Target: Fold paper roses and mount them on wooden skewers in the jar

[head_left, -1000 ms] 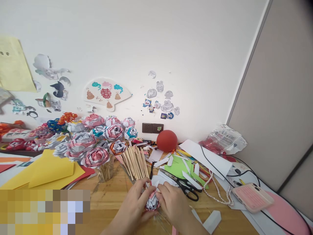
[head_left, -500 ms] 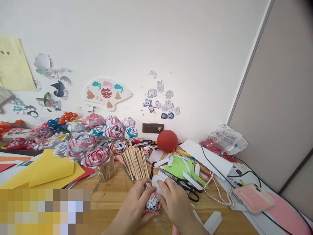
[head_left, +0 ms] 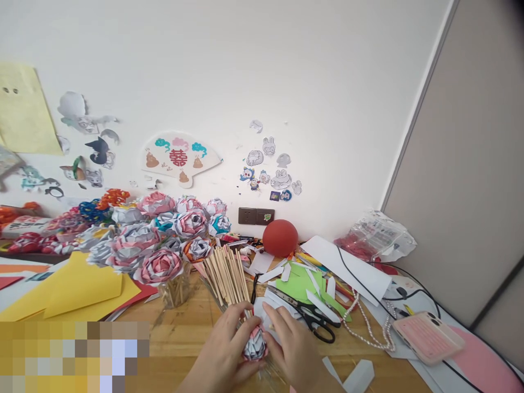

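A small folded-paper flower (head_left: pixel 254 347), pale grey-white with pink edges, sits low in the middle between both hands. My left hand (head_left: pixel 228 345) is wrapped round its left side, thumb below and fingers over the top. From the right, my right hand (head_left: pixel 295 345) closes in with bent fingers and thumb at the petals; its fingertips partly cover the flower. White paper (head_left: pixel 260 307) shows just behind the fingers. Beyond the left hand lies a bundle of thin wooden sticks (head_left: pixel 226 273). Black-handled scissors (head_left: pixel 313 317) rest beside the right hand.
Finished paper flowers (head_left: pixel 161 265) stand in a clear cup (head_left: pixel 175 293) at the left. Yellow paper sheets (head_left: pixel 85 286) lie nearer. Behind are a red balloon (head_left: pixel 280 238) and green paper (head_left: pixel 301 281). A bead string (head_left: pixel 370 335), black cables and a phone (head_left: pixel 429 337) lie right.
The fingers of my right hand have shifted slightly at the flower's edge, and more of the flower shows. My left hand keeps its hold. The whole view has moved a little.
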### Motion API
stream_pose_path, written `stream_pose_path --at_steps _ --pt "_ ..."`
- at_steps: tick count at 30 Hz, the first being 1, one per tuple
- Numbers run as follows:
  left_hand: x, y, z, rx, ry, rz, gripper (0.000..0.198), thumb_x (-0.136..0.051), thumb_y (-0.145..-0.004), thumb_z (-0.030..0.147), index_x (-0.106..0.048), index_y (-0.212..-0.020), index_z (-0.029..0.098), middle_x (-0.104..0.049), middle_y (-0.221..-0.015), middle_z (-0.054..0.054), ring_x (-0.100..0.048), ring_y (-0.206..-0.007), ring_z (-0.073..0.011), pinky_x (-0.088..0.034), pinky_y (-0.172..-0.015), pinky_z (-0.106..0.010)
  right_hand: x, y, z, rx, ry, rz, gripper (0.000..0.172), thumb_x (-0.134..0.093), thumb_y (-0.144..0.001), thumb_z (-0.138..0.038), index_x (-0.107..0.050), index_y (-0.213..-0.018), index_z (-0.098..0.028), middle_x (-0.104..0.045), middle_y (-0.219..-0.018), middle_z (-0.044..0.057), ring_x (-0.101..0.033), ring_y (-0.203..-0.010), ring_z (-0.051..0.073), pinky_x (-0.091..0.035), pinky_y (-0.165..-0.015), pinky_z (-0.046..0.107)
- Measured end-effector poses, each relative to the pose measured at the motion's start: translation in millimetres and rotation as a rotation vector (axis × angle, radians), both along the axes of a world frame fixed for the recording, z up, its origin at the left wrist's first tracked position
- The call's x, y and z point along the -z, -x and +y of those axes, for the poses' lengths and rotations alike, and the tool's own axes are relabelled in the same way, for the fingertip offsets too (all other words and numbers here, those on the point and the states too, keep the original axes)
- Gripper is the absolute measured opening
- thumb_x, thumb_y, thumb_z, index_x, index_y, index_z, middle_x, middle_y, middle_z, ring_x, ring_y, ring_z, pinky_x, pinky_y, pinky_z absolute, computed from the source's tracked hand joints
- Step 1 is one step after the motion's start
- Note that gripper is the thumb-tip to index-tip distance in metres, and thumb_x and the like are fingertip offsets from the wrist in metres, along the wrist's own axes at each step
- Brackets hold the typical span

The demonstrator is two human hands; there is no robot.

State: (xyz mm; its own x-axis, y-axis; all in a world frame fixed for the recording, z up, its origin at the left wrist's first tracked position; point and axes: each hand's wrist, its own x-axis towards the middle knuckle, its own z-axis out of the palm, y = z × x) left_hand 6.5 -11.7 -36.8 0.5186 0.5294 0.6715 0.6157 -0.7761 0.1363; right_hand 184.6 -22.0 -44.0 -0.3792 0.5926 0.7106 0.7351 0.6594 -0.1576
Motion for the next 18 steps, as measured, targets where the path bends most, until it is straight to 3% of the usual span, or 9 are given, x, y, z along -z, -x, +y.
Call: stream_pose_path --at_steps 4,7,10,12,18 --pt "5.4 3 3 -0.034 0.009 -0.009 0.04 -0.065 -0.069 0.034 -0.054 -0.105 0.02 -0.054 -0.109 -0.015 -0.057 -0.096 -0.0269 -0.052 -0.076 -0.036 -3.7 -2 -2 -0.041 0.024 0.051 0.03 -0.027 -0.091 -0.024 -0.044 -0.114 -0.015 -0.058 -0.088 0.008 -0.058 -0.075 0.019 -0.047 -0.062 0.028" --pt "11.8 5 6 -0.045 0.026 -0.016 0.044 -0.065 -0.069 0.035 -0.052 -0.108 0.021 -0.051 -0.112 -0.015 -0.055 -0.1 -0.0276 -0.051 -0.079 -0.038 -4.1 -2 -1 -0.031 0.051 0.024 0.034 -0.027 -0.089 -0.018 -0.046 -0.117 -0.018 -0.056 -0.087 0.007 -0.057 -0.073 0.018 -0.046 -0.061 0.027" --pt "16.1 6 7 -0.039 0.029 -0.024 0.047 -0.065 -0.069 0.036 -0.05 -0.111 0.021 -0.05 -0.112 -0.016 -0.054 -0.101 -0.0278 -0.05 -0.08 -0.038 0.7 0 2 -0.022 -0.044 0.033 0.035 -0.028 -0.09 -0.015 -0.048 -0.118 -0.017 -0.057 -0.078 0.006 -0.056 -0.064 0.016 -0.045 -0.055 0.024" --pt "16.9 6 8 -0.041 0.03 -0.027 0.047 -0.065 -0.069 0.035 -0.05 -0.111 0.021 -0.05 -0.112 -0.015 -0.054 -0.101 -0.0279 -0.05 -0.08 -0.039 4.4 2 4 -0.036 -0.083 0.096 0.03 -0.031 -0.09 -0.015 -0.054 -0.109 -0.017 -0.059 -0.074 0.005 -0.057 -0.064 0.015 -0.045 -0.057 0.024" --pt "12.4 4 5 -0.047 0.029 -0.021 0.044 -0.066 -0.067 0.032 -0.052 -0.107 0.021 -0.051 -0.111 -0.015 -0.055 -0.1 -0.028 -0.051 -0.078 -0.038 7.2 6 3 -0.131 0.021 0.362 0.014 -0.044 -0.087 -0.016 -0.057 -0.084 -0.018 -0.061 -0.074 0.004 -0.057 -0.068 0.015 -0.045 -0.06 0.024"
